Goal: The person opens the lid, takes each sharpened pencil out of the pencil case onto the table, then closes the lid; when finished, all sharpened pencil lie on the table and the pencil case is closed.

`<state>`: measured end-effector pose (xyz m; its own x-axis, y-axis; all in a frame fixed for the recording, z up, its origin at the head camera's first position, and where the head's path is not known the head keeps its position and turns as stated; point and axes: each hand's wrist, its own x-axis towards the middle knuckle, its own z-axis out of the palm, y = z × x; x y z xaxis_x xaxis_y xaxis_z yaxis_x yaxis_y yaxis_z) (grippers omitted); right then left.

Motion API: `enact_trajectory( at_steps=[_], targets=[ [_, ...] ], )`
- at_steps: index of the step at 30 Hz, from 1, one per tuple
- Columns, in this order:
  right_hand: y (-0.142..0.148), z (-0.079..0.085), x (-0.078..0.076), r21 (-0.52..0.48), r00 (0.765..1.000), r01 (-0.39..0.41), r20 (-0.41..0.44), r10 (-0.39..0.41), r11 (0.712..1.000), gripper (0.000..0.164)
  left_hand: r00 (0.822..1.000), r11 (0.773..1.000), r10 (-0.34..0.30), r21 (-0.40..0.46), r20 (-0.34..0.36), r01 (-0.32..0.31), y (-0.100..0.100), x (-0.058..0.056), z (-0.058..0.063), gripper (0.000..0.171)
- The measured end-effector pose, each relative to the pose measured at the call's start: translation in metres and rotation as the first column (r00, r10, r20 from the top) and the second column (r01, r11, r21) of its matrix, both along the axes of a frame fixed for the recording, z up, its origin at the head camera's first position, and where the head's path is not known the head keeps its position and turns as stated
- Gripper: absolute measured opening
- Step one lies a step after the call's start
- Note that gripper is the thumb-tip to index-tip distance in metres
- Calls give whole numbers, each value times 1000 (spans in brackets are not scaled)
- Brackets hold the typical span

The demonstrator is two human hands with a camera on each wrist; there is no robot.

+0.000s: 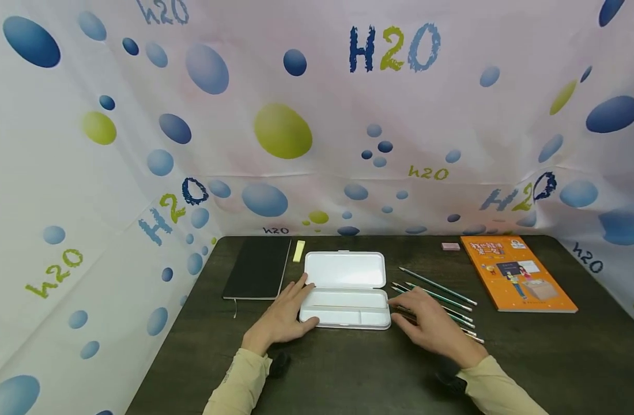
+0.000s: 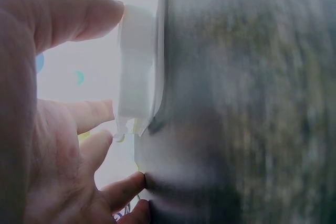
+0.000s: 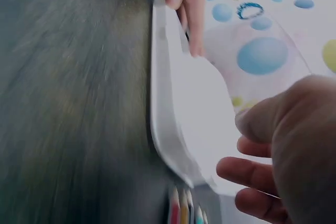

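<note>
A white pencil case (image 1: 375, 317) lies unfolded on the dark table, its lid (image 1: 345, 270) laid back and its tray divided into compartments. My left hand (image 1: 282, 317) touches the tray's left end, thumb near the front corner and fingers spread toward the hinge side. In the left wrist view the thumb and index fingertip meet the white case (image 2: 137, 66). My right hand (image 1: 426, 323) is at the case's right end, over several pencils (image 1: 454, 304), with nothing visible between its loosely bent fingers. Pencil tips (image 3: 184, 198) show below the case in the right wrist view.
A black notebook (image 1: 257, 268) lies left of the case, with a yellow strip-like piece (image 1: 298, 251) beside it. To the right are a pink eraser (image 1: 451, 246) and an orange book (image 1: 519, 276). A printed curtain (image 1: 317, 115) hangs behind the table.
</note>
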<state>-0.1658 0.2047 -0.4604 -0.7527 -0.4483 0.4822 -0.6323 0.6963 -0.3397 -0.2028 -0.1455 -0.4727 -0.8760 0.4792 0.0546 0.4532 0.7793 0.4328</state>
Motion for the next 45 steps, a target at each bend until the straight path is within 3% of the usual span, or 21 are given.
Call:
enact_trajectory(
  at_steps=[6,12,15,26,35,45],
  targets=[
    [-26,-10,-10,150,1000,23,9,-25,988,26,1000,1000,-3,2,15,3,2,5,-6,78],
    [-31,-18,-13,229,999,31,17,-36,973,14,1000,1000,-4,1,22,4,2,4,-8,78],
    [-36,-17,-20,220,1000,17,16,-21,975,12,1000,1000,1,-6,7,-1,-3,0,-4,78],
    [-37,-16,-29,160,995,-22,98,6,987,7,1000,1000,-3,-4,6,3,-4,2,-5,77],
    [-35,-8,-37,162,991,-29,131,8,986,9,1000,1000,-9,15,-18,9,-2,-7,-1,76],
    [-32,-7,-35,114,972,-52,234,23,992,10,1000,1000,-10,16,2,10,0,-3,-1,76]
  ],
)
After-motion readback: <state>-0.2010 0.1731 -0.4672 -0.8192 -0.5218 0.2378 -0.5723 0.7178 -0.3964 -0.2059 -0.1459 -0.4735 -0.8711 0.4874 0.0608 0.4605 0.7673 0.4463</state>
